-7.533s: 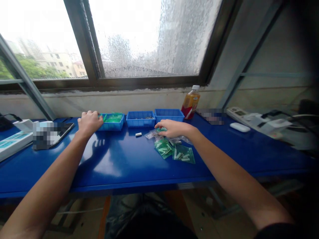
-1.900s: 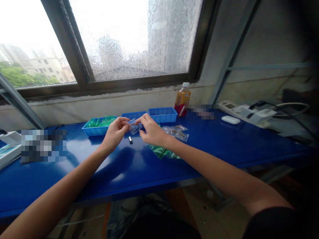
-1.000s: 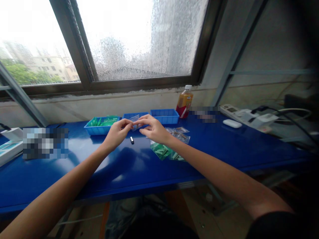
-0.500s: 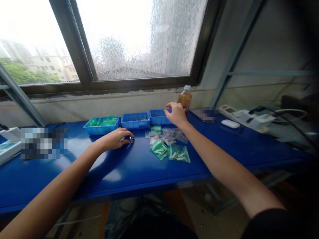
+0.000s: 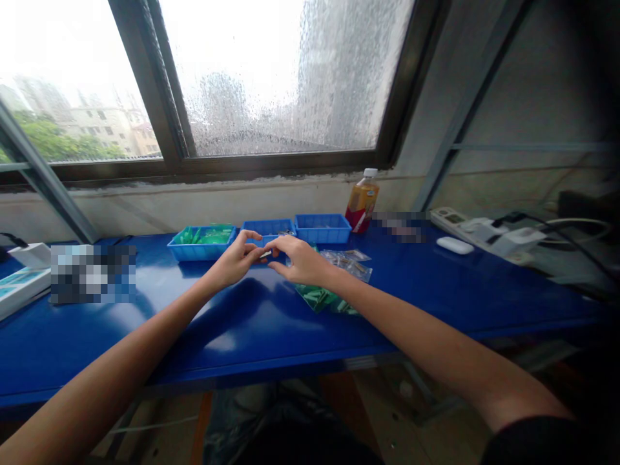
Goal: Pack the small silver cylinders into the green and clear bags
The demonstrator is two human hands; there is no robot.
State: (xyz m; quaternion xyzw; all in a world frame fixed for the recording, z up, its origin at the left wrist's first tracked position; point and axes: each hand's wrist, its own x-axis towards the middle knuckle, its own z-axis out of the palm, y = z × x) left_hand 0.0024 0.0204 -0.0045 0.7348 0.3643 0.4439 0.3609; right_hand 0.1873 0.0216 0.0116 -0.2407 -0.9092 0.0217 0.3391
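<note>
Holding in the left bare hand (image 5: 236, 259), between thumb and fingers, a small, narrow, whitish piece (image 5: 266, 254), material not clear from here, raised over the glossy blue bench (image 5: 271, 336) and just in front of the blue plastic middle bin (image 5: 247, 225). In the left grip, closed on one end of this piece, with one finger stretched out above. Having the right bare hand (image 5: 304, 261) very near on the other side, with thumb and forefinger parted around the free end; cannot tell whether touching it or only close to it. To do this handling well, pinch with the left fingertips near one end only, and leave enough length for the right fingers. Press lightly but surely, because of the small size, probably making a slip easy. Work low above the bare part of the bench, well aside from the clear plastic bags (image 5: 346, 263) and from the green plastic bags (image 5: 317, 298), partly covered by the right forearm, in order to find a dropped piece quickly. Adjust by small finger movements rather than by the whole arm. As to direction, pointing sideways from the left fingertips toward the right hand, with the long axis almost level across the view, and slightly higher at the right end. Cannot tell front end from back end.
</note>
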